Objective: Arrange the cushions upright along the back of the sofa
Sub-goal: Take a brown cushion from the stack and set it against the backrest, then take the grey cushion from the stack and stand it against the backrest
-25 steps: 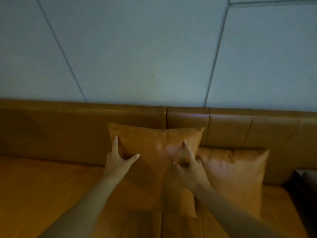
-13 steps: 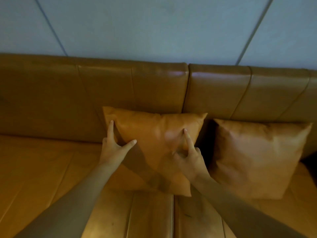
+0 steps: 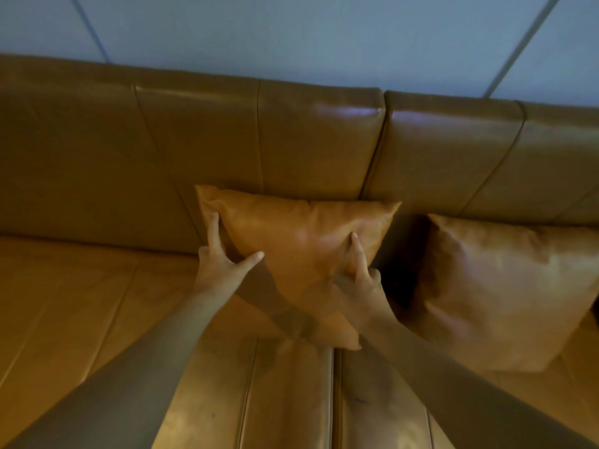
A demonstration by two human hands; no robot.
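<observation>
The left cushion (image 3: pixel 301 251) stands against the sofa back (image 3: pixel 317 144), a dark gap between it and the right cushion (image 3: pixel 505 293); bare seat (image 3: pixel 64 303) lies open leftward. The left hand (image 3: pixel 220 270) is spread on its left edge. The right hand (image 3: pixel 359 286) presses its right side, apparently gripping with curled fingers.

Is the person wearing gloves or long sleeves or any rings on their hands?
No. The left hand and the right hand are bare, with no gloves, and no rings or watch show. Both forearms are uncovered as far as the picture goes, so no sleeve shows. The fingers look slim, with short nails.
</observation>
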